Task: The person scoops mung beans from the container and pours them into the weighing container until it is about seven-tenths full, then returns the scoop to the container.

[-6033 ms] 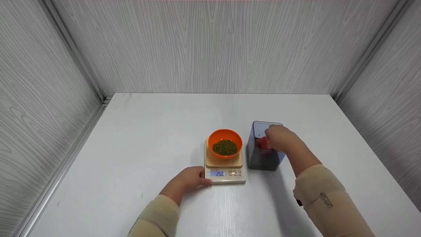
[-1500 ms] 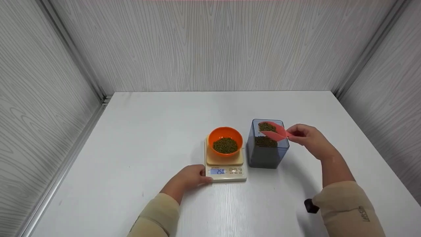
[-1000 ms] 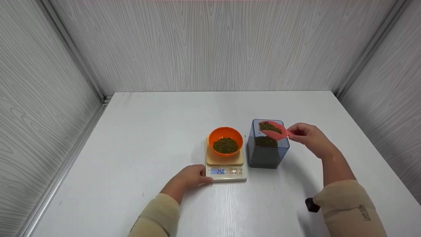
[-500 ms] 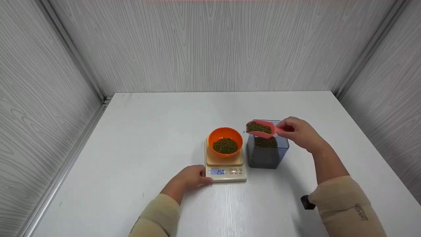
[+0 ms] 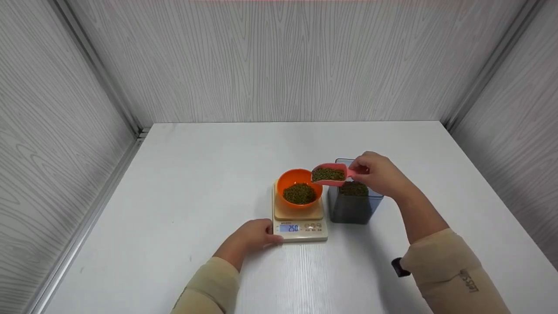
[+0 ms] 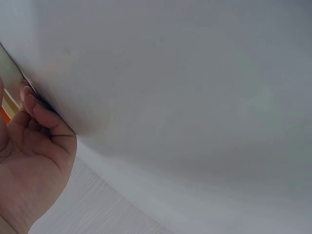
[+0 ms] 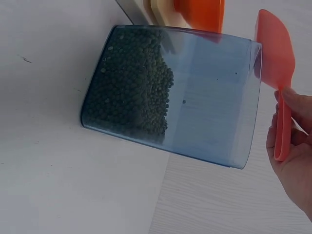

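Observation:
My right hand [image 5: 379, 175] holds a pink scoop [image 7: 276, 53] by its handle. Green mung beans [image 5: 327, 174] heap in the scoop, whose tip overlaps the right rim of an orange bowl [image 5: 294, 175] in the head view. More mung beans [image 5: 299, 194] cover the bowl's bottom. That bowl stands on a kitchen scale [image 5: 310, 236] with a lit display reading about 250. At the scale's front left corner my left hand [image 5: 252, 235] grips the edge, thumb at the front and fingers along the side. Beneath the scoop stands a clear bluish container [image 7: 209, 97], partly filled with mung beans.
The container stands close to the scale's right side on a white table [image 5: 209, 174]. Grey wood-grain panels [image 5: 279, 61] rise behind and on both sides. A black device [image 5: 400, 267] sits at the right sleeve's cuff.
My right hand has lifted the scoop, loaded with mung beans, out of the container and moved it left to the bowl's rim. The left hand stays on the scale.

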A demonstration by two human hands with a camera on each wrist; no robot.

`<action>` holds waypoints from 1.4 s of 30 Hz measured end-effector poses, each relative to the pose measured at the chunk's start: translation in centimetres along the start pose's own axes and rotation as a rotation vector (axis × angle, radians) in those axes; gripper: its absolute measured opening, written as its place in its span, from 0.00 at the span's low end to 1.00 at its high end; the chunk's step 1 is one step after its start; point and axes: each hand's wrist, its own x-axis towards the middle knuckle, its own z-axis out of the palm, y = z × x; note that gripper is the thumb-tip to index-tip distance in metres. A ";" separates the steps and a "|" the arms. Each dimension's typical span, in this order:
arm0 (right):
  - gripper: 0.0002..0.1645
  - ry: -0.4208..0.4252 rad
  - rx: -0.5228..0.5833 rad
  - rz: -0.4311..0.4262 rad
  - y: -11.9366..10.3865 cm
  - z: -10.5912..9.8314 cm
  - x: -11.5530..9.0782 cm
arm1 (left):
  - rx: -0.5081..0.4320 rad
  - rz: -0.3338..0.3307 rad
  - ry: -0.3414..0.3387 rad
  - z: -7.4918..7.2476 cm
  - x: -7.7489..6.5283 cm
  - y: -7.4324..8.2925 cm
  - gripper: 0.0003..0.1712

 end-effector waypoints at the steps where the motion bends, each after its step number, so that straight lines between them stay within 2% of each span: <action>1: 0.06 -0.003 -0.012 -0.005 -0.2 0.0 0.0 | 0.000 0.002 0.000 0.0 0.0 0.0 0.17; 8: 0.09 -0.005 -0.090 -0.038 -1.3 0.2 0.3 | 0.005 0.004 0.005 0.1 0.2 -0.2 0.17; 15: 0.08 0.004 -0.184 -0.110 -2.1 0.4 0.5 | 0.009 0.020 0.013 0.2 0.3 -0.4 0.18; 30: 0.06 -0.032 -0.200 -0.092 -2.5 0.7 0.6 | -0.002 0.021 0.001 0.2 0.4 -0.4 0.18; 35: 0.07 -0.027 -0.214 -0.108 -2.8 0.7 0.6 | -0.001 0.020 -0.002 0.1 0.4 -0.4 0.18; 42: 0.06 0.025 -0.232 -0.174 -3.1 0.9 0.6 | -0.007 -0.002 0.003 0.1 0.1 -0.1 0.18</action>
